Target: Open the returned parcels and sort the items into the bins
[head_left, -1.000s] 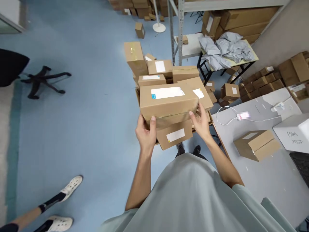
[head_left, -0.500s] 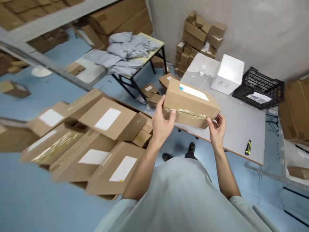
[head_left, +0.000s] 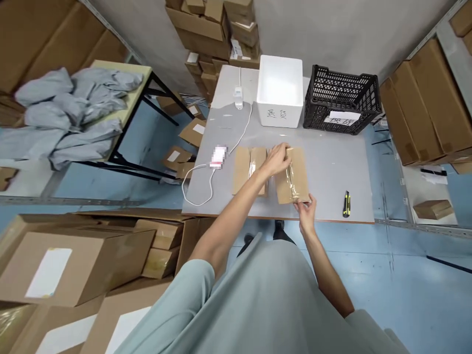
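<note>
A taped cardboard box [head_left: 299, 172] is held between my two hands over the grey table [head_left: 332, 162]. At its far end, my left hand [head_left: 277, 160] curls its fingers around the edge. The near end is pinched by my right hand [head_left: 306, 209], thumb on the taped side and fingers partly hidden. Shiny clear tape runs along the box's upper face. Just left of it a second taped carton [head_left: 241, 169] lies on the table, partly covered by my left forearm. Further right lies a yellow and black utility knife [head_left: 346, 204].
At the table's back stand a white bin [head_left: 278, 115] and a black plastic crate [head_left: 341, 101]. A white cable [head_left: 201, 204] trails along the left side. Stacked labelled boxes [head_left: 55, 265] crowd the lower left; grey bags [head_left: 73, 103] cover another table.
My view has turned right toward the table. The box has come down with both hands and turned its taped side up; its label no longer shows. My left hand has shifted to the far end.
</note>
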A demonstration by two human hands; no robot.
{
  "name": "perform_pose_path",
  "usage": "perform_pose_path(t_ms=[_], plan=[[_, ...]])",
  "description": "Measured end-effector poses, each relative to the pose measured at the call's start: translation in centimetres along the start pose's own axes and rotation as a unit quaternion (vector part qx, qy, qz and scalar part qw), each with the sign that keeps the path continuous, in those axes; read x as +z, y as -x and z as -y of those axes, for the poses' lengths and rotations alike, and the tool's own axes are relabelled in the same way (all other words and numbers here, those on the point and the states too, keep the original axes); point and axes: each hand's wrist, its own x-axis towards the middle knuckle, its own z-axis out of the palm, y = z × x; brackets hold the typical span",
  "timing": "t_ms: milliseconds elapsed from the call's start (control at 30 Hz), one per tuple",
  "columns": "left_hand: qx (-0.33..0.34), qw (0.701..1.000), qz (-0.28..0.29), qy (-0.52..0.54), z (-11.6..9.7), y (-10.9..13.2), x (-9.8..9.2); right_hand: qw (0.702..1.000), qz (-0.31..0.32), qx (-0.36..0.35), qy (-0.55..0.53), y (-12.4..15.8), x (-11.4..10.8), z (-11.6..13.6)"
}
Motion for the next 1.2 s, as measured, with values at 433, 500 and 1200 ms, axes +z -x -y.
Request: perform_pose_path(t_ms=[433,500,1200], plan=[[-0.04,0.989,0.121,-0.079,5.9,-3.6,6.9,0.987,0.006,0.159,-0.033,-4.6,2.2,-6.8],[-0.042,0.989,0.117,-0.08,6.5,-3.6,7.1,0.988,0.012,0.153,-0.027,-5.4,2.0,-6.9],[-0.016,0.999,-0.03,0.03,6.1,6.7,5.3,0.823,0.16,-0.268,0.474,-8.0,2.9,3.3]])
